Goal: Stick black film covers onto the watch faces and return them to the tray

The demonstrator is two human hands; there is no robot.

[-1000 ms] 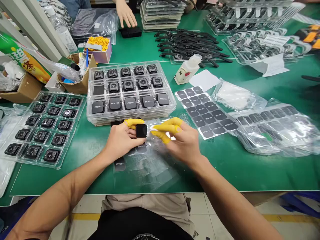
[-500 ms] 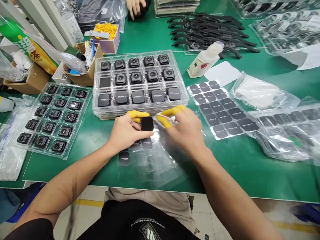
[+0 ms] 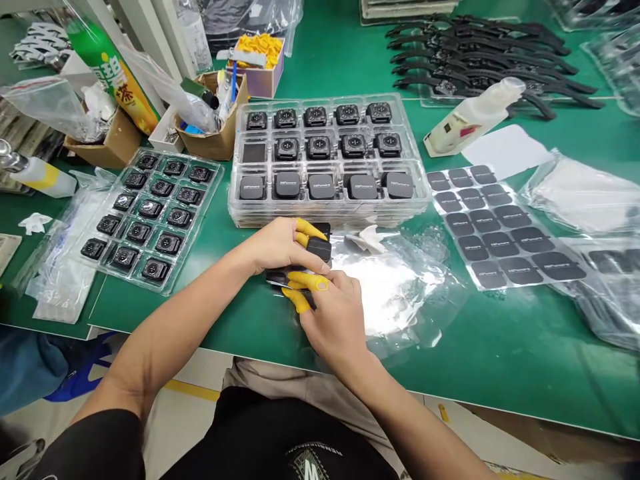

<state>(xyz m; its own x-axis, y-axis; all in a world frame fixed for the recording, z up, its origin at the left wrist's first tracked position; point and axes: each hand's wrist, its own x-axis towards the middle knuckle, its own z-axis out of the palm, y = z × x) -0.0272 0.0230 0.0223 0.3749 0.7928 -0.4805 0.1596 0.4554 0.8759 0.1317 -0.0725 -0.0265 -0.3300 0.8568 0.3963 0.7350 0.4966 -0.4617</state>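
My left hand [image 3: 287,248], with yellow finger cots on, is closed around a black watch body [image 3: 320,249] above the table. Just below it, my right hand [image 3: 330,303], also in finger cots, pinches a clear sheet of black stickers [image 3: 276,279] by a bent-up part; my fingers cover much of it. Behind the watch body shows another dark square, partly hidden. A crumpled white wipe [image 3: 367,239] lies on shiny clear film [image 3: 385,293] to the right of my hands.
A stacked clear tray [image 3: 325,215] of watch bodies stands ahead, with another watch tray [image 3: 173,277] to the left. Right of centre are a sticker sheet [image 3: 505,223] and a white bottle [image 3: 473,120]. Black straps [image 3: 480,60] lie farther back; small boxes [image 3: 115,137] stand at left.
My right hand has let go of the white wipe, moved left and down, and taken hold of the sticker sheet. My left hand still holds the watch body, now turned. The view has shifted left.
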